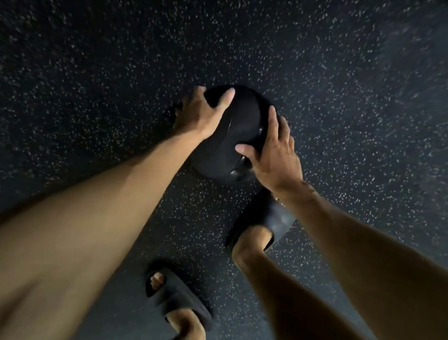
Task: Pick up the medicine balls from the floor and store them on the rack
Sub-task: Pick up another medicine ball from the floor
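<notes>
Bent right over, both arms reaching down to the black medicine ball (240,126), which sits low over the dark speckled floor (375,106) just ahead of the toes. Whether it is resting on the rubber or a touch clear of it, the blur won't let me say. The left hand (198,110) clasps the far left side, thumb up over the top, fingers wrapped round the curve. The right hand (274,156) is spread over the near right side, thumb laid across the front, fingers curved to the surface. So that's a two-handed grip, one hand each side, and by my reading this is the pick-up step for this ball. Black slides down below: the right slide (264,221) just beside the ball, the left slide (181,296) further back. No rack in sight — so the next move, I'd judge, calls for a firm squeeze from both palms, a lift kept close to the body, then a turn to find the rack
</notes>
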`<state>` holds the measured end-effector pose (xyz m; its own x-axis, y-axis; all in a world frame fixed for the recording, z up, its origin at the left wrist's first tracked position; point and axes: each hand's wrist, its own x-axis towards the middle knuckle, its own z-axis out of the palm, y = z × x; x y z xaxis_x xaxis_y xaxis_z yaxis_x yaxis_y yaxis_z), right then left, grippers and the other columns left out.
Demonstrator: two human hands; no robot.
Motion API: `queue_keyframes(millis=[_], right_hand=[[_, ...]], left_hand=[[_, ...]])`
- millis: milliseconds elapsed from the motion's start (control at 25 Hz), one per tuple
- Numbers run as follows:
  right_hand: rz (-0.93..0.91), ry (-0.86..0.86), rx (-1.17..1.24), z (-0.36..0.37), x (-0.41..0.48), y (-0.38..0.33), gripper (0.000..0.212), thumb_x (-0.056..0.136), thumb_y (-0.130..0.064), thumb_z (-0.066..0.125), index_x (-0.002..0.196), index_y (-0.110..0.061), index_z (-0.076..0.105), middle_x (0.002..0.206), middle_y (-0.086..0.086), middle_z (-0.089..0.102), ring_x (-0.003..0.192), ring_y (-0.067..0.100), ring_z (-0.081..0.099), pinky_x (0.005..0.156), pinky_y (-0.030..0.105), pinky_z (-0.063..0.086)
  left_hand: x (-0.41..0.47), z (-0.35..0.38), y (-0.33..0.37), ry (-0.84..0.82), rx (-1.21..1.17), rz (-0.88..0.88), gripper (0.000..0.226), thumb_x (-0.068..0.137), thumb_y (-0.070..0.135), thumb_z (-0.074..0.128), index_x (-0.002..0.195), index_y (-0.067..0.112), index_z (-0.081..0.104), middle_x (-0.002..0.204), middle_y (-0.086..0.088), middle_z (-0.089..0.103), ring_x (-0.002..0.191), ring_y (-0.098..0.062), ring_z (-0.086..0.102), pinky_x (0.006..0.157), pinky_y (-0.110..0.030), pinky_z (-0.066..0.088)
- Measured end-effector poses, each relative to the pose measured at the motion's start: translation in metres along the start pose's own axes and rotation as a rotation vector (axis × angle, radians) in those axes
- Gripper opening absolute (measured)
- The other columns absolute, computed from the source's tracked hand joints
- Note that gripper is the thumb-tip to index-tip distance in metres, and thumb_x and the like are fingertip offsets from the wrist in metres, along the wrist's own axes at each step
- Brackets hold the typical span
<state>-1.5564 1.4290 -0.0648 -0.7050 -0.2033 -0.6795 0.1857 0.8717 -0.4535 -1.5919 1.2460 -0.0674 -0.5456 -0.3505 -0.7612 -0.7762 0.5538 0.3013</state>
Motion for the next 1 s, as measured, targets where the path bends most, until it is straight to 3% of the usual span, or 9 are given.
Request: queue_keyframes(millis=[80, 160, 240, 320, 440, 600, 680, 800, 1000], right_hand=[[0.061, -0.035, 0.056, -0.022, 0.032, 0.006, 0.101, 0.089, -0.076, 0.045, 0.162, -0.021, 0.002, 0.163, 0.017, 0.025, 0.145, 0.038, 0.033, 0.112, 0.056, 0.038], [0.171, -0.033, 0.19, -0.047, 0.064, 0.009, 0.09, 0.093, -0.074, 0.04, 0.159, -0.017, 0.021, 0.152, 0.016, 0.045, 0.138, 0.037, 0.045, 0.109, 0.05, 0.041], [0.286, -0.008, 0.247, -0.07, 0.089, 0.01, 0.08, 0.096, -0.073, 0.033, 0.146, -0.012, 0.046, 0.14, 0.018, 0.057, 0.129, 0.037, 0.052, 0.101, 0.043, 0.043], [0.305, 0.017, 0.26, -0.087, 0.096, 0.011, 0.073, 0.099, -0.068, 0.032, 0.136, -0.008, 0.054, 0.134, 0.019, 0.059, 0.125, 0.038, 0.054, 0.096, 0.04, 0.044], [0.146, 0.077, 0.292, -0.093, 0.07, 0.013, 0.068, 0.101, -0.06, 0.038, 0.15, -0.013, 0.037, 0.144, 0.018, 0.048, 0.132, 0.036, 0.047, 0.104, 0.045, 0.042], [-0.039, 0.02, 0.121, -0.087, 0.035, 0.009, 0.104, 0.094, -0.057, 0.059, 0.16, -0.019, -0.012, 0.167, 0.018, 0.001, 0.153, 0.035, 0.013, 0.117, 0.05, 0.031], [-0.005, 0.024, 0.092, -0.09, 0.044, 0.001, 0.117, 0.089, -0.053, 0.068, 0.158, -0.019, -0.02, 0.166, 0.022, -0.01, 0.155, 0.036, 0.005, 0.121, 0.049, 0.025], [0.114, 0.045, 0.13, -0.103, 0.075, -0.017, 0.119, 0.087, -0.047, 0.073, 0.159, -0.019, -0.018, 0.165, 0.026, 0.0, 0.152, 0.041, 0.014, 0.119, 0.054, 0.03], [0.281, 0.03, 0.139, -0.159, 0.151, -0.019, 0.114, 0.084, -0.064, 0.067, 0.161, -0.019, -0.004, 0.15, 0.024, 0.04, 0.135, 0.042, 0.044, 0.109, 0.054, 0.041]], left_hand=[[-0.021, 0.001, -0.008, 0.044, 0.053, 0.246, 0.092, 0.082, 0.076, 0.051, 0.155, 0.027, 0.024, 0.158, -0.016, 0.028, 0.142, -0.035, 0.032, 0.116, -0.05, 0.03], [-0.037, 0.0, -0.01, 0.019, 0.149, 0.407, 0.102, 0.082, 0.064, 0.066, 0.159, 0.032, 0.007, 0.164, -0.016, 0.01, 0.149, -0.035, 0.017, 0.118, -0.051, 0.022], [-0.03, -0.002, 0.0, -0.029, 0.191, 0.404, 0.11, 0.079, 0.06, 0.072, 0.157, 0.04, -0.003, 0.166, -0.014, 0.001, 0.151, -0.037, 0.011, 0.118, -0.055, 0.021], [-0.012, -0.005, 0.021, -0.022, 0.191, 0.336, 0.109, 0.078, 0.059, 0.073, 0.156, 0.046, -0.003, 0.166, -0.011, 0.003, 0.149, -0.04, 0.016, 0.116, -0.059, 0.027], [0.015, -0.011, 0.06, 0.014, 0.198, 0.24, 0.1, 0.08, 0.061, 0.069, 0.156, 0.044, 0.007, 0.163, -0.012, 0.015, 0.144, -0.039, 0.03, 0.111, -0.056, 0.037], [0.044, -0.012, 0.133, 0.126, 0.093, 0.089, 0.085, 0.081, 0.063, 0.068, 0.15, 0.033, 0.03, 0.152, -0.012, 0.037, 0.134, -0.036, 0.044, 0.105, -0.054, 0.042], [0.058, -0.01, 0.159, 0.185, 0.057, 0.031, 0.082, 0.08, 0.066, 0.066, 0.144, 0.024, 0.037, 0.145, -0.011, 0.045, 0.129, -0.035, 0.049, 0.104, -0.053, 0.043], [0.074, -0.016, 0.167, 0.226, 0.103, 0.035, 0.08, 0.083, 0.072, 0.056, 0.138, 0.016, 0.041, 0.139, -0.011, 0.051, 0.125, -0.036, 0.051, 0.106, -0.056, 0.037], [0.088, -0.038, 0.151, 0.116, 0.158, 0.454, 0.088, 0.084, 0.072, 0.051, 0.151, 0.019, 0.031, 0.153, -0.014, 0.038, 0.139, -0.033, 0.038, 0.115, -0.05, 0.031]])
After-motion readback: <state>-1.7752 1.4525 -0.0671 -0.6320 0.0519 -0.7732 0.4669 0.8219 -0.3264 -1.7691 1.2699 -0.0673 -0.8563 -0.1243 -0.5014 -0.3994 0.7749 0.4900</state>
